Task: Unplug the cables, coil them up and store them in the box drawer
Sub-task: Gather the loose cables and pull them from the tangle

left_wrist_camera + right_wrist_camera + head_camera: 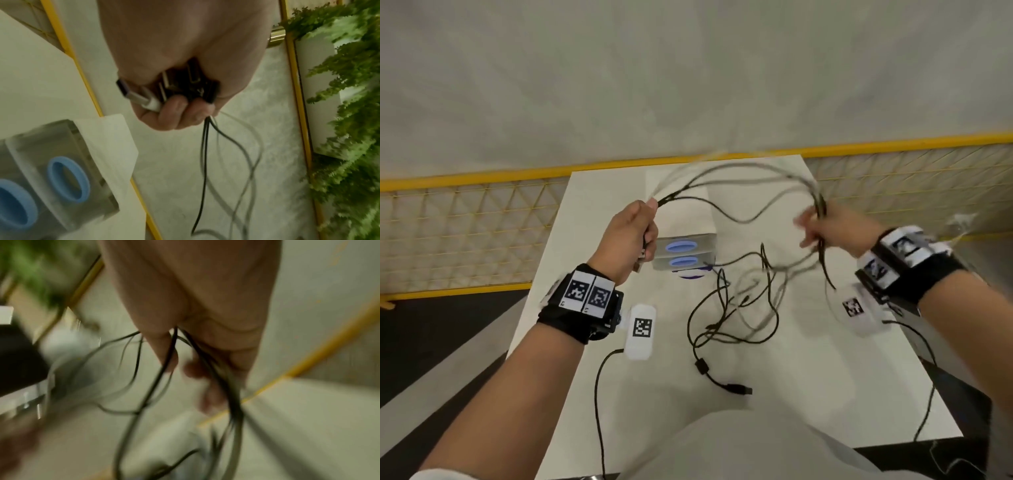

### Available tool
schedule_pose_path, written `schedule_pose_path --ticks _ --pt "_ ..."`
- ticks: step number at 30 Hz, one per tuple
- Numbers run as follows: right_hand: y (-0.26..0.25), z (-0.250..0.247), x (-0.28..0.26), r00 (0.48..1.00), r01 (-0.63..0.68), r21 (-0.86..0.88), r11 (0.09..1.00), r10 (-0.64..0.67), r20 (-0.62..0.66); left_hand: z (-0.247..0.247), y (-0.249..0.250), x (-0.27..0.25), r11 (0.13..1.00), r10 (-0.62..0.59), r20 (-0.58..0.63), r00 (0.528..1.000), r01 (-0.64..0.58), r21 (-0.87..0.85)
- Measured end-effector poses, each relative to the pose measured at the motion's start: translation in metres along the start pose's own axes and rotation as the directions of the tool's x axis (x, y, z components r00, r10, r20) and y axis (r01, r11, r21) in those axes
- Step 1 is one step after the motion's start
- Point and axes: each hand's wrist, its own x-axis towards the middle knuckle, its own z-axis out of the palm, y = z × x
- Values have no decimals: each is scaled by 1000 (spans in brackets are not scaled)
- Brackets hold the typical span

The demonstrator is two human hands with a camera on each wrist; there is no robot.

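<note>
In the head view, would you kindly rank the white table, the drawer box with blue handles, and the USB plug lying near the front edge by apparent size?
1. White table, by far the largest.
2. Drawer box, mid-sized; it sits farther from the camera, so it may look smaller than it is.
3. USB plug, smallest.

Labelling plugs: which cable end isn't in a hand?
The black USB plug lying free on the white table, nearest the person. The other plugs are bunched in the left hand.
</note>
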Motion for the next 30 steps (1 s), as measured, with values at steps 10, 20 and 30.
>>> schedule_pose_path --ticks 10,20,30 --pt "-45 61 -30 802 541 -213 813 -423 423 57 8 -14 835 67 416 907 -280 474" --pt "-51 49 -32 826 350 -97 932 -258 502 35 -23 -32 945 -77 454 888 -80 316" --pt "-77 94 -29 753 561 -324 762 -307 581 45 -6 -24 990 -80 434 897 20 140"
